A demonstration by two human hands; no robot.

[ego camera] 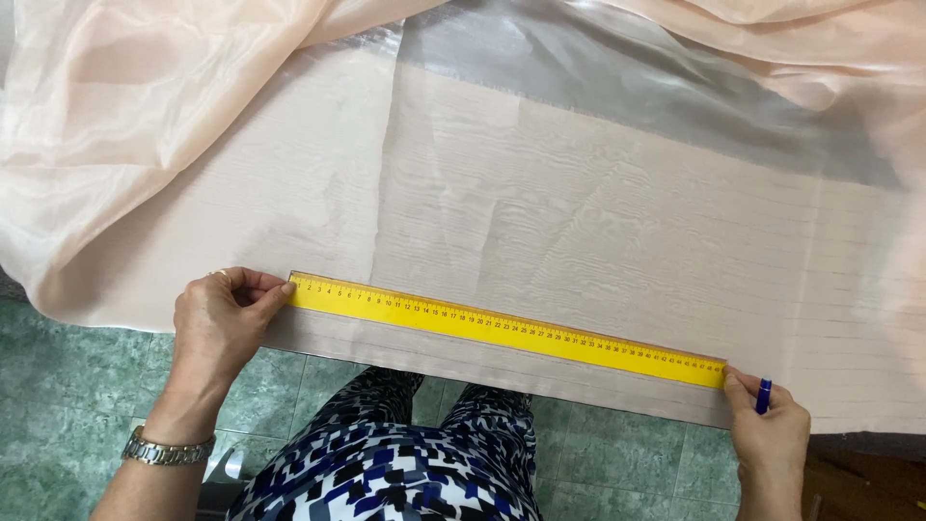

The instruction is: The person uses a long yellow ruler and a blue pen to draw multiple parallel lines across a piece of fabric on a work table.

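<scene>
Where left hand [217, 323] pins yellow ruler [506, 329] (flat), peach fabric [540, 212], right hand [769, 429] gripping blue pen [764, 396]

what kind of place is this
Probably a home sewing or tailoring spot: sheer peach fabric spread over a table, a yellow ruler laid along its edge, green tiled floor below.

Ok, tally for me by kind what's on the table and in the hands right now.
Yellow ruler: 1, left hand and right hand at its ends
Blue pen: 1, in the right hand
Sheer peach fabric: 1
Wristwatch: 1
Total: 4
</scene>
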